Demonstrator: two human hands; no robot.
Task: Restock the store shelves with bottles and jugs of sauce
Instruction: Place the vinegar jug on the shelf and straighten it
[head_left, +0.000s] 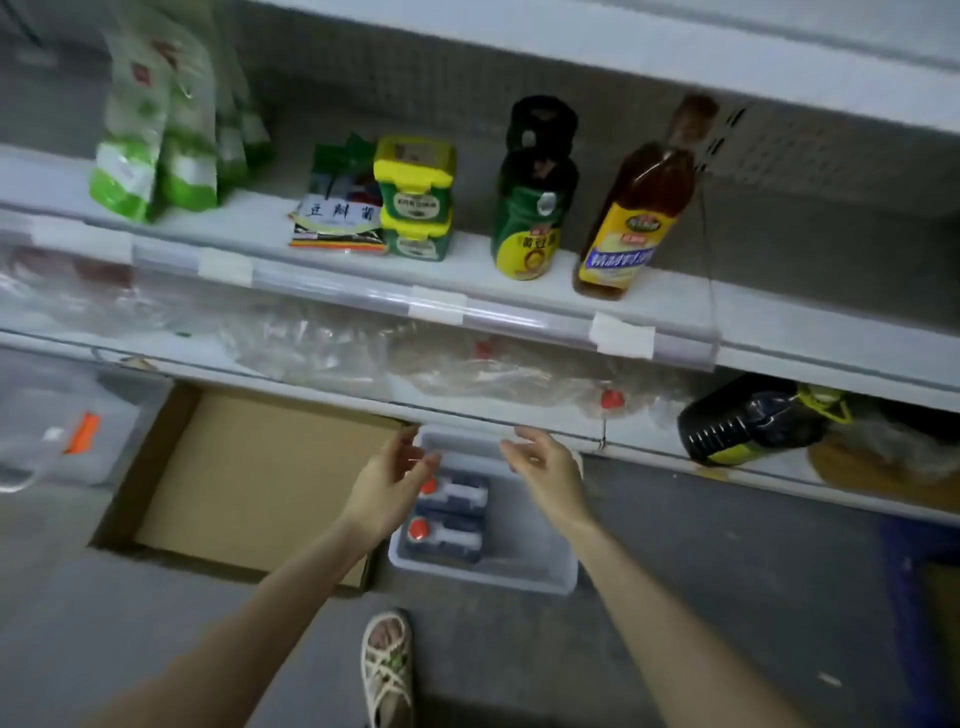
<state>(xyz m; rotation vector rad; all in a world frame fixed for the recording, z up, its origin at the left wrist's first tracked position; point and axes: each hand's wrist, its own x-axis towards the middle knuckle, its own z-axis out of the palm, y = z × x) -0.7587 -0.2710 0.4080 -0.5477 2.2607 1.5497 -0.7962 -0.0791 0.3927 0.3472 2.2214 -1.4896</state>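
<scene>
two dark sauce jugs (457, 499) with red caps lie side by side in a white bin (483, 578) on the floor, just below and between the hands. left hand (387, 483) and right hand (545, 467) both hover over the bin, fingers loose, holding nothing. an open cardboard box (249, 467) sits left of the left hand. on the shelf above the hands stand a green bottle (527, 223) and an amber bottle (634, 208). off to the right of the right hand a dark jug (748, 421) lies on its side.
</scene>
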